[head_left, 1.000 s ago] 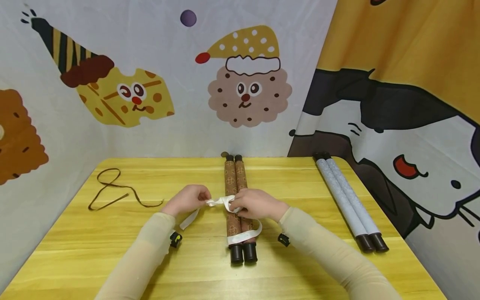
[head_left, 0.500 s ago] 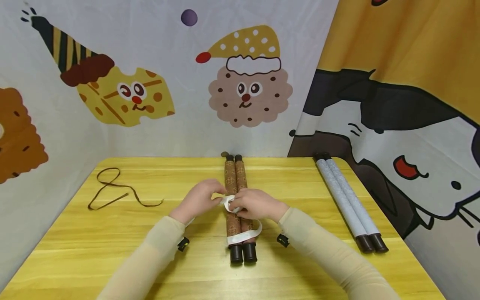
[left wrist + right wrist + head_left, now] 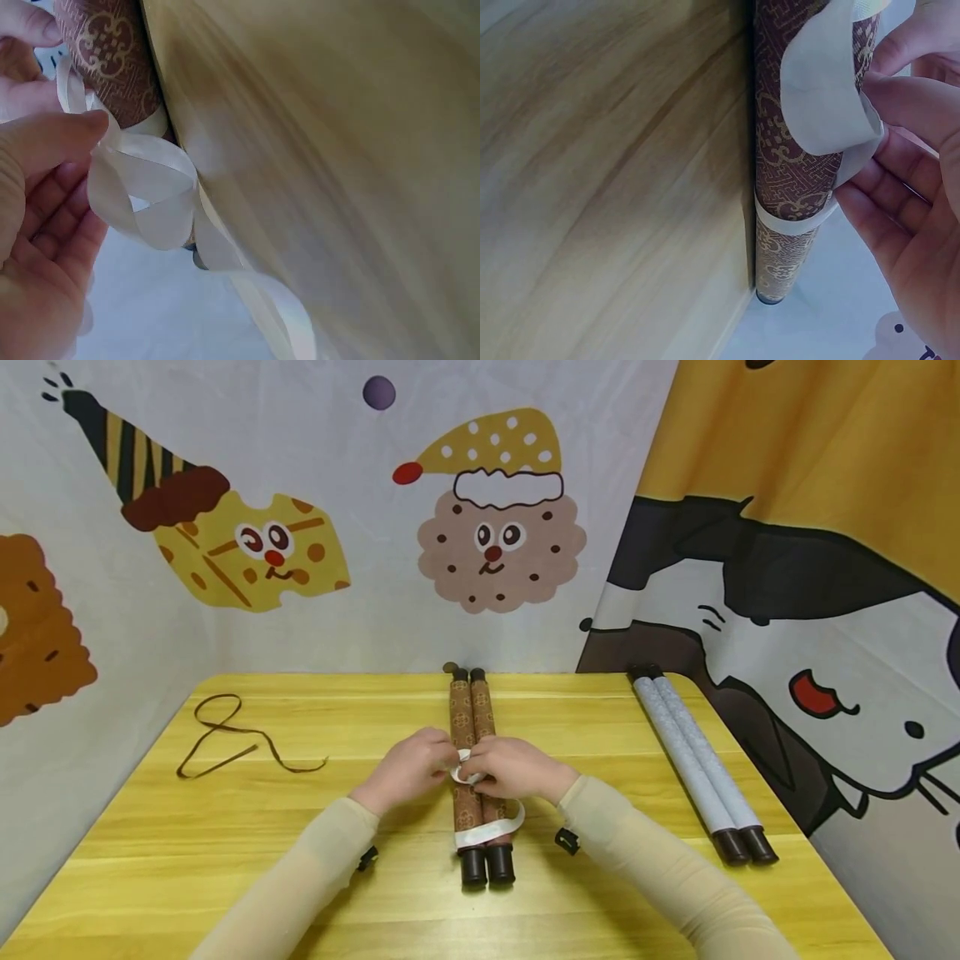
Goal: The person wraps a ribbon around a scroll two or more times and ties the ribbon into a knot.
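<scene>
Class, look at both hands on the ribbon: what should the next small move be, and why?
Probably draw the left hand and right hand gently apart to tighten the white ribbon: both pinch it over the brown rolls, and its loops look slack in the wrist views.

Printed cloth is closing in a small, booth-like corner around a table; whether it is standing in a home, an office or a studio, the views are not telling. Behind the table and along its left, the cloth is hanging pale, displaying a cartoon cheese in a striped party hat, a round pink biscuit wearing a spotted nightcap, and an orange cracker. On the right, a mustard-yellow curtain is falling in soft folds, showing a big black-and-white cartoon animal. The wood-grained, rounded tabletop is sitting close against the cloth.
</scene>
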### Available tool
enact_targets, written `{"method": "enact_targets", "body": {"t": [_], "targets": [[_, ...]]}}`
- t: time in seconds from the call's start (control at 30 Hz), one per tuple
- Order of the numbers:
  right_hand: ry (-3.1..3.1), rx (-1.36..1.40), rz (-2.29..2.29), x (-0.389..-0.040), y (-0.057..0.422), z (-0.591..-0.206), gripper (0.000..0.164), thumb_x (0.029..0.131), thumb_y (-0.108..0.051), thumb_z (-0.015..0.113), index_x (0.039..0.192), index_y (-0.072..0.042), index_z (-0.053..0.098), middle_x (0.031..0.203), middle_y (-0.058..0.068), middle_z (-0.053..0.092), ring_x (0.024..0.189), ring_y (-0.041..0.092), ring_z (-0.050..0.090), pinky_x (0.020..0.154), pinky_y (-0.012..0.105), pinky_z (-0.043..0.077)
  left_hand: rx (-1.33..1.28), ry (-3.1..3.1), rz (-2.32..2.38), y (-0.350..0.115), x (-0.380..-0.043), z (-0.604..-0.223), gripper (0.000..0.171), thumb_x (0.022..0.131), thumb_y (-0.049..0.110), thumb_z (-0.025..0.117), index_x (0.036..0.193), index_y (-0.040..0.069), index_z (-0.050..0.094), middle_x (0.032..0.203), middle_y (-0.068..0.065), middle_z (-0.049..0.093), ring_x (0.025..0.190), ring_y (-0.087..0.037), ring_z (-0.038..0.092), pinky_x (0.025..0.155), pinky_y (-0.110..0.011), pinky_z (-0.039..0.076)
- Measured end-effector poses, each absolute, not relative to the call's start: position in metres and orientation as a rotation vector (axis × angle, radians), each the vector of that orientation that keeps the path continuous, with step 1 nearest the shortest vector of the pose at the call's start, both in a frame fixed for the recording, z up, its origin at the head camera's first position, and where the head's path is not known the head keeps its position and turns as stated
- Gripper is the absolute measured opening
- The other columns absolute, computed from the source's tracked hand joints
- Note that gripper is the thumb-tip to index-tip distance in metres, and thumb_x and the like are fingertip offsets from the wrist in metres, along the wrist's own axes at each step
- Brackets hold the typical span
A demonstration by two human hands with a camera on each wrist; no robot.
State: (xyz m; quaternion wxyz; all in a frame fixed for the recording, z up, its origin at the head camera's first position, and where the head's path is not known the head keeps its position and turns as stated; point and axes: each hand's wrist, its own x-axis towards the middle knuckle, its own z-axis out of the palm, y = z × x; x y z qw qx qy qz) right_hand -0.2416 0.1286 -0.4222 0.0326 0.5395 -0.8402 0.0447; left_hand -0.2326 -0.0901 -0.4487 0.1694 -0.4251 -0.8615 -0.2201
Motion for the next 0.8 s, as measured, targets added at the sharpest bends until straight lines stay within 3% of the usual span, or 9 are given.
{"method": "enact_targets", "body": {"t": [0.27, 0.43, 0.6, 0.8], "targets": [[-2.587, 1.654, 0.163, -0.242, 0.131, -0.424, 0.026, 0.085, -0.016, 0.078, 0.110, -0.016, 0.073, 0.105, -0.005, 0.070, 0.097, 0.014, 0.061, 0.089, 0.027, 0.048, -1.092, -2.581, -0.616, -0.085, -0.232, -0.449, 0.019, 0.076, -0.005, 0.076, 0.079, 0.013, 0.073, 0.081, 0.004, 0.067, 0.080, -0.014, 0.061, 0.076, -0.029, 0.053], [-2.670, 1.614, 0.292, -0.243, 0.133, -0.421, 0.018, 0.092, -0.017, 0.071, 0.109, -0.015, 0.075, 0.101, -0.004, 0.070, 0.092, 0.012, 0.060, 0.085, 0.028, 0.049, -1.114, -2.610, -0.627, -0.085, -0.231, -0.448, 0.020, 0.075, -0.006, 0.076, 0.077, 0.013, 0.074, 0.081, 0.004, 0.070, 0.080, -0.016, 0.063, 0.078, -0.031, 0.053], [-2.781, 1.445, 0.447, -0.247, 0.126, -0.413, 0.011, 0.098, -0.018, 0.064, 0.102, -0.015, 0.074, 0.095, -0.003, 0.069, 0.082, 0.010, 0.060, 0.076, 0.028, 0.050, -1.112, -2.599, -0.621, -0.085, -0.232, -0.449, 0.020, 0.073, -0.007, 0.077, 0.076, 0.013, 0.074, 0.078, 0.004, 0.069, 0.077, -0.015, 0.063, 0.076, -0.029, 0.053], [-2.896, 1.237, 0.411, -0.253, 0.115, -0.411, 0.005, 0.094, -0.021, 0.070, 0.091, -0.019, 0.072, 0.089, -0.006, 0.067, 0.078, 0.009, 0.058, 0.070, 0.028, 0.048, -1.114, -2.593, -0.608, -0.085, -0.232, -0.450, 0.021, 0.072, -0.007, 0.076, 0.075, 0.013, 0.074, 0.078, 0.004, 0.069, 0.077, -0.015, 0.062, 0.075, -0.030, 0.053]]}}
